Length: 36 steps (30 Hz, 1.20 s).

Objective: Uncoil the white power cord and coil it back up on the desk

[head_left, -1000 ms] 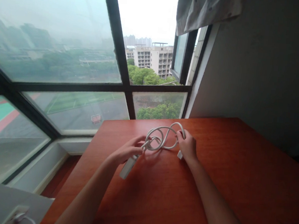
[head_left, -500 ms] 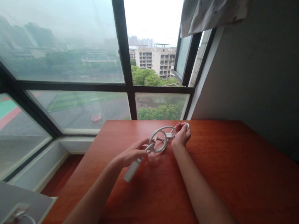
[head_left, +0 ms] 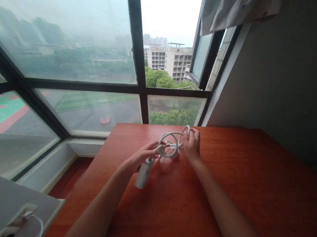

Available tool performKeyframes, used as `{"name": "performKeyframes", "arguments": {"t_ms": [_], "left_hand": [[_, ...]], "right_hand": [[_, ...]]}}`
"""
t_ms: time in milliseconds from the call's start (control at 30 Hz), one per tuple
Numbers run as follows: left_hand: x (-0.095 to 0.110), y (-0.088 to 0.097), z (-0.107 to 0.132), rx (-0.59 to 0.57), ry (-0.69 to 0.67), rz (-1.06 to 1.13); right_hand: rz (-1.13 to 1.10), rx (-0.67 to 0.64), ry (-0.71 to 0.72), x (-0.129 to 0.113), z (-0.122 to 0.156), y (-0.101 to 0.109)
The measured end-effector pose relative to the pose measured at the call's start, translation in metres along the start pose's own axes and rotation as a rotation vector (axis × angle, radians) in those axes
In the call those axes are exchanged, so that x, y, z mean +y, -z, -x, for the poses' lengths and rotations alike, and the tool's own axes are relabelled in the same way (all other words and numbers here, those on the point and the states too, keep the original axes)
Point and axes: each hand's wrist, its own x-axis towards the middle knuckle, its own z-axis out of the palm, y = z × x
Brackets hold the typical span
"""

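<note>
A white cable is coiled into loops above a reddish wooden table. Its white rectangular adapter block hangs down at the left end, touching or just over the tabletop. My left hand is closed in a pinch on the cable just above the block. My right hand is closed on the right side of the coil, with a loop curving over its fingers. Both forearms reach in from the bottom of the view.
The table stands in a corner, with a large dark-framed window behind it and a grey wall on the right. Cloth hangs at the upper right. A white socket with a plugged cord sits at the lower left.
My right hand went forward with the cable end, then came back toward the coil, which is now tighter with more loops. My left hand kept its pinch; the block hangs steeper.
</note>
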Motion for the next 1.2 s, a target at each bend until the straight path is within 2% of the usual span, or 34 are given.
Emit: {"name": "performKeyframes", "arguments": {"t_ms": [67, 167, 400, 567, 700, 767, 967, 1067, 1200], "left_hand": [[0.002, 0.0, 0.0, 0.033, 0.007, 0.04], [0.006, -0.001, 0.0, 0.084, 0.007, 0.092], [0.006, -0.007, -0.003, 0.133, 0.008, 0.193], [0.005, -0.013, -0.003, 0.131, 0.0, 0.18], [0.004, -0.018, -0.005, 0.118, 0.005, 0.183], [0.003, -0.02, -0.006, 0.123, 0.01, 0.174], [0.005, -0.021, -0.003, 0.156, 0.001, 0.239], [0.008, -0.023, 0.0, 0.144, 0.002, 0.277], [0.008, -0.027, 0.004, 0.124, -0.03, 0.345]], "right_hand": [[0.206, -0.051, 0.023, 0.0, 0.003, 0.017], [0.333, -0.144, -0.087, -0.005, 0.012, 0.035], [-0.101, -0.152, -0.226, -0.016, 0.021, 0.036], [-0.109, -0.166, -0.229, -0.02, 0.019, 0.037], [-0.3, -0.129, -0.333, -0.022, 0.017, 0.04], [-0.25, -0.165, -0.305, -0.02, 0.016, 0.041], [0.132, -0.356, -0.059, -0.014, 0.017, 0.04], [0.185, -0.479, 0.0, -0.016, 0.017, 0.037], [0.234, -0.528, 0.032, -0.022, 0.019, 0.036]]}}
